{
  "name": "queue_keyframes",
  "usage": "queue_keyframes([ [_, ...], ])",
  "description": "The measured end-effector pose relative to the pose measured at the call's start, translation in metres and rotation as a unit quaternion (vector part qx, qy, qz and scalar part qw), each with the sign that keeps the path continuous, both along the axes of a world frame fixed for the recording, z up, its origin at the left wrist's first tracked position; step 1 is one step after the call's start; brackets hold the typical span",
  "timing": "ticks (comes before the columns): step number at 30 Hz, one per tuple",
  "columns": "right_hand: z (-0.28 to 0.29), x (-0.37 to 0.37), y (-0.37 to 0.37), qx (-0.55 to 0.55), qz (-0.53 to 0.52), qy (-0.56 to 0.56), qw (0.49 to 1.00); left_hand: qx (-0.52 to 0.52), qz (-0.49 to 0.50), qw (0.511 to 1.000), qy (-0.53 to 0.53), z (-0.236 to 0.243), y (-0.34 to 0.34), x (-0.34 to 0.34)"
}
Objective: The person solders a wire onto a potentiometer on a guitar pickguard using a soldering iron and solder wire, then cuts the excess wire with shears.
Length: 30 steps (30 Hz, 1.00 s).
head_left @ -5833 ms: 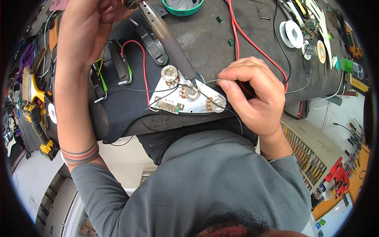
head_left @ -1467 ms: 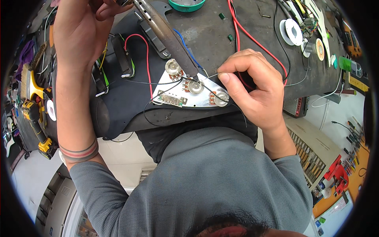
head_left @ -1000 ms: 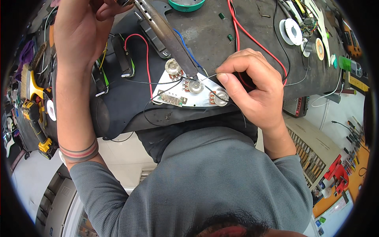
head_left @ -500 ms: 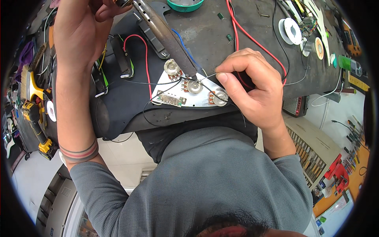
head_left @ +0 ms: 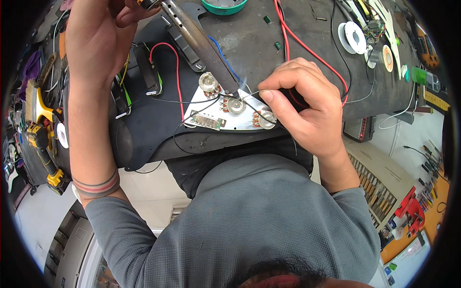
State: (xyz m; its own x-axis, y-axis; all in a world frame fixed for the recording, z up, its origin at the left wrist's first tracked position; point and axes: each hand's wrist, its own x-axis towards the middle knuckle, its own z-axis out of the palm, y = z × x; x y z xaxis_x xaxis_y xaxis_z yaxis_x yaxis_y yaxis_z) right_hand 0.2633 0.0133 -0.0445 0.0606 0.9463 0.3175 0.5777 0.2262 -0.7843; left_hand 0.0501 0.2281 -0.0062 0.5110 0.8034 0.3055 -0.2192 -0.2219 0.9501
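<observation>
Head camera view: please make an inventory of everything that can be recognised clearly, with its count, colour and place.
workbench: one, dark grey, upper half
soldering iron: one, brownish, upper middle, slanting down to the right
metal plate: one, silver, beneath the soldering iron
round parts: three, silver, on the metal plate
solder wire: one, silvery, above the metal plate's right half
thin red wire: one, red, left of the soldering iron
green dish: one, green, upper edge
white spool: one, white, upper right
power drill: one, yellow and black, far left
left hand: one, bare, upper left, holding the soldering iron
right hand: one, bare, right of centre, pinching the solder wire
</observation>
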Motion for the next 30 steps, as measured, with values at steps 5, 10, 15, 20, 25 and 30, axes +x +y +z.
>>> queue_keyframes([
  [5,-0.003,-0.002,-0.002,-0.001,-0.015,0.025,1.0,0.001,0.014,1.0,-0.024,-0.024,0.032,-0.009],
  [10,-0.005,0.0,-0.002,-0.003,-0.033,0.051,0.998,-0.139,-0.124,0.978,-0.098,-0.023,0.04,-0.01],
  [15,-0.003,-0.002,-0.002,-0.006,-0.024,0.038,0.999,-0.012,0.059,0.998,-0.017,-0.008,0.008,0.005],
  [20,0.001,0.002,-0.002,-0.013,0.022,0.015,1.0,-0.01,0.005,1.0,-0.006,-0.008,0.013,-0.005],
  [25,0.0,-0.001,-0.001,-0.003,-0.009,0.031,0.999,-0.007,0.026,1.0,-0.001,-0.008,0.01,-0.003],
  [30,-0.001,-0.001,0.0,-0.005,-0.004,0.026,1.0,-0.027,0.001,1.0,0.012,0.004,-0.002,0.001],
])
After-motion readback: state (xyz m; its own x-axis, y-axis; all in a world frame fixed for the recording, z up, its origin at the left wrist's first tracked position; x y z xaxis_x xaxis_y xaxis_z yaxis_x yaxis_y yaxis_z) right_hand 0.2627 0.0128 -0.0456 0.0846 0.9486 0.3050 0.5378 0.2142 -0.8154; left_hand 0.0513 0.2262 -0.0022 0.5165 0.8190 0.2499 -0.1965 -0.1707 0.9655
